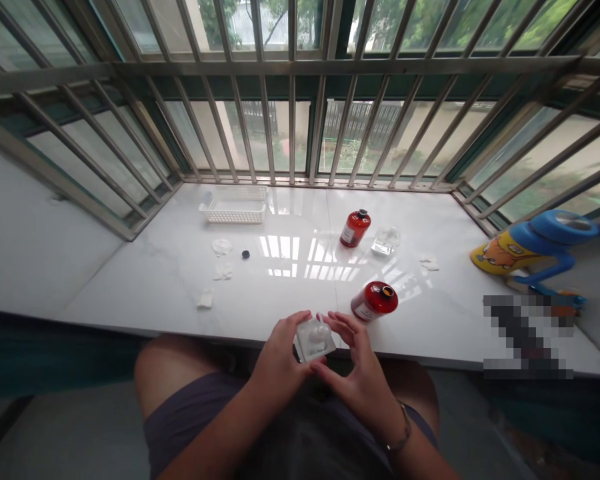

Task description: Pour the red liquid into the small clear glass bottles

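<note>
Over the table's front edge, above my lap, I hold a small clear, square glass-like container with something whitish showing in or on it. My left hand grips its left side between thumb and fingers. My right hand curves around the other side, thumb at the lower edge and fingertips at the top. Just beyond my right hand stands a red bottle with an uncapped neck. Farther back is another red bottle with a black top. Beside that one sits a similar clear container.
A white plastic basket stands at the back left of the white table. Nearer lie a black cap and crumpled white pieces. At right are a blue-and-yellow flask and a blurred-out dark object. Metal bars line the window.
</note>
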`<state>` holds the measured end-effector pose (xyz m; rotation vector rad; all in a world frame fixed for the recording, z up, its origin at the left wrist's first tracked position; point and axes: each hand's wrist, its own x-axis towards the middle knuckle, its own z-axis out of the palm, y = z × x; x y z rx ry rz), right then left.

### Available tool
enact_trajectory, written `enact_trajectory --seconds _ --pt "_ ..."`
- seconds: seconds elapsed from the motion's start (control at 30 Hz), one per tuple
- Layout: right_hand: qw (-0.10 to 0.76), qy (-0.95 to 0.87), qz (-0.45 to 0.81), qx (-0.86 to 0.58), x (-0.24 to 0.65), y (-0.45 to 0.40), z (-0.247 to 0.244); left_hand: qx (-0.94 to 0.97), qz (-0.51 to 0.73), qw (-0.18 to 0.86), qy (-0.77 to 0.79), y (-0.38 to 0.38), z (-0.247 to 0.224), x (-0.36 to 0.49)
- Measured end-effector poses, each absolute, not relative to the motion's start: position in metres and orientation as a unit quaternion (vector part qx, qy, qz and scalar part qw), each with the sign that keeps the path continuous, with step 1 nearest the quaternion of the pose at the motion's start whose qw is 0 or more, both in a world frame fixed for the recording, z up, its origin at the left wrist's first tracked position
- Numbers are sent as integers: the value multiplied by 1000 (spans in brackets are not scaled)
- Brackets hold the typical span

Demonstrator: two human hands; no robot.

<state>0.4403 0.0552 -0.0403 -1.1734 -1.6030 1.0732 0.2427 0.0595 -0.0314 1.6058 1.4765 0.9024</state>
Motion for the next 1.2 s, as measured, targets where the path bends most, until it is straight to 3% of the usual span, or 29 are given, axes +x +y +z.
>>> enact_trajectory --seconds 0.53,1.2 --pt "471 -613 391 -499 434 51 -45 619 362 377 586 60 -29 240" --pt "426 -653 430 -455 440 58 -31 616 364 425 554 51 -30 242"
